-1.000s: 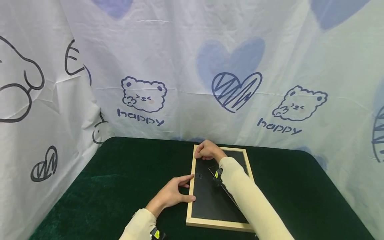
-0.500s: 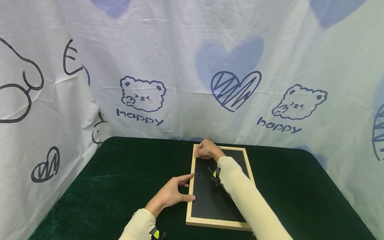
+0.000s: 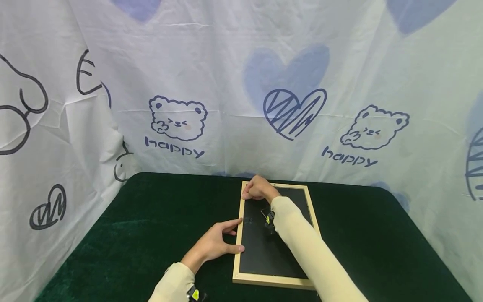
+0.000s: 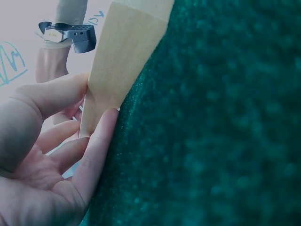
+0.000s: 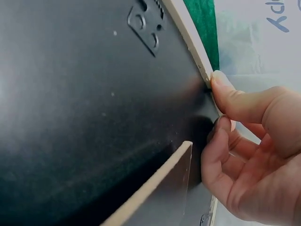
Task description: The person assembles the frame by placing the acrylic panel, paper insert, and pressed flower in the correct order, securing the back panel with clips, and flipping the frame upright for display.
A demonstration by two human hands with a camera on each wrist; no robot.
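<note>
A picture frame (image 3: 237, 265) with a pale wooden rim lies back side up on the dark green cloth. Its black backing board (image 3: 277, 262) faces up, and a support leg (image 5: 157, 181) stands out from it at a slant. My left hand (image 3: 214, 243) holds the frame's left side, thumb on the rim and fingers against its outer side. Over the far left corner, my right hand (image 3: 259, 188) has curled fingers, with thumb and index finger pinching the rim. Whether a small tab sits between those fingertips is hidden.
A dark metal hanger plate (image 5: 146, 28) is fixed to the backing board near its rim. Green cloth (image 3: 158, 222) covers the table. A white curtain (image 3: 226, 75) with printed hearts and bears hangs behind the far edge.
The head view has shifted slightly. Both hands stay at the same places on the picture frame, and the right forearm has tilted a little leftward.
</note>
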